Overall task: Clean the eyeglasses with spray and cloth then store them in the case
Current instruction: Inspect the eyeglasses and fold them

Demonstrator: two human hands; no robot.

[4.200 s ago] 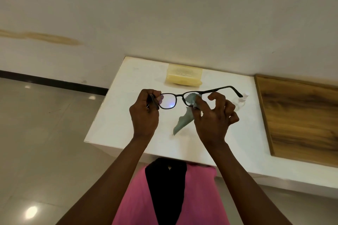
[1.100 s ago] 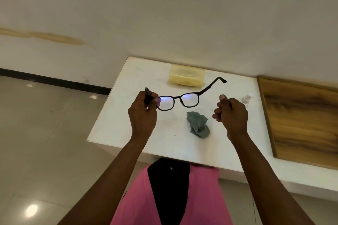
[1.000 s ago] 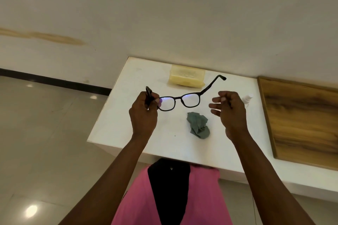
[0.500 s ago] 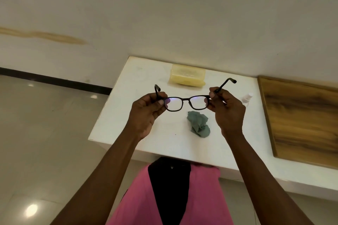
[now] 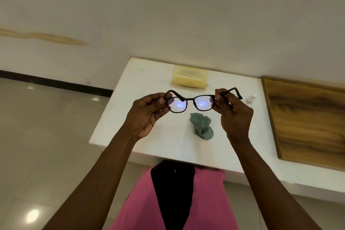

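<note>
Sitting under everything is the white table (image 5: pixel 119 127); both hands, left hand (image 5: pixel 147 115) and right hand (image 5: pixel 233 115), pinch the eyeglasses (image 5: pixel 190 103) above it, frame running left-right, temples pointing away toward the yellow case (image 5: pixel 190 78); crumpled cloth (image 5: pixel 202 129) below, spray bottle (image 5: pixel 251 100) just right.

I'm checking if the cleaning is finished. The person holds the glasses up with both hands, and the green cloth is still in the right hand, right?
Not quite. The head view shows the green cloth lying crumpled on the white table, in neither hand. The rest holds: the left hand and the right hand both hold the glasses up.
</note>
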